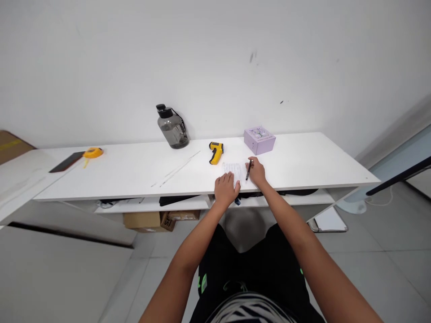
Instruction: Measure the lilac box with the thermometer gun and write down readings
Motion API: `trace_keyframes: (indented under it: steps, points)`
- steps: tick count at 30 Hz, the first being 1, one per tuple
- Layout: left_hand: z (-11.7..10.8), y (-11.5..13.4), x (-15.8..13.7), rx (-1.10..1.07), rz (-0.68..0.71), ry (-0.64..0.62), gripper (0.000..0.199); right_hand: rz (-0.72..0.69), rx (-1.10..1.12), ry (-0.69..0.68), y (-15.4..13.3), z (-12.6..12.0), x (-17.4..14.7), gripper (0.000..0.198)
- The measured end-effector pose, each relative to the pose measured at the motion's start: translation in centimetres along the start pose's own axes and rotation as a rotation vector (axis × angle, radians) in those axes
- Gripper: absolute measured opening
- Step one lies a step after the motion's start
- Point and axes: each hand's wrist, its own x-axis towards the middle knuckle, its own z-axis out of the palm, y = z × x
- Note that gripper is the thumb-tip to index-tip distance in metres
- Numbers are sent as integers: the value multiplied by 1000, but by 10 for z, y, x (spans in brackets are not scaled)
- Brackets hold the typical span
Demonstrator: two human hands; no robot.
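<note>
One sheet of paper (238, 169) lay near the front edge of the table (134, 168), where the left hand (226, 189), flat and palm-down, seemingly kept it from sliding while the right hand (257, 173) held a black pen (248, 172) tip-down, apparently for fine control.

Scuffed pale wall (215, 67), grey tiled floor (363, 269).

Noted yellow with black on the infrared thermometer (217, 155), lilac with a printed motif on the box (259, 141). Recorded black for the pen (248, 171), faintly marked white for the paper (238, 169), translucent grey and black for the water bottle (172, 130), dark-streaked white for the tabletop (141, 168).
</note>
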Motion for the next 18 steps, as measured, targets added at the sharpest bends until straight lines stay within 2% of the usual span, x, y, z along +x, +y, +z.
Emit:
trace_keyframes:
  steps: [2, 4, 8, 13, 18]
  points:
    - [0, -1, 0, -14, 0, 6, 47, 79, 42, 20, 0, 1, 2, 37]
    - [-1, 0, 2, -33, -9, 7, 47, 101, 52, 26, -1, 2, 4, 39]
    - [-4, 3, 4, -71, -51, 8, 45, 87, 62, 6, -2, 0, 3, 40]
    - [-4, 3, 4, -78, -39, 23, 46, 44, 174, -81, 2, 0, 3, 46]
    - [-1, 2, 4, -51, -49, 45, 45, 82, 369, -49, 7, 2, 7, 56]
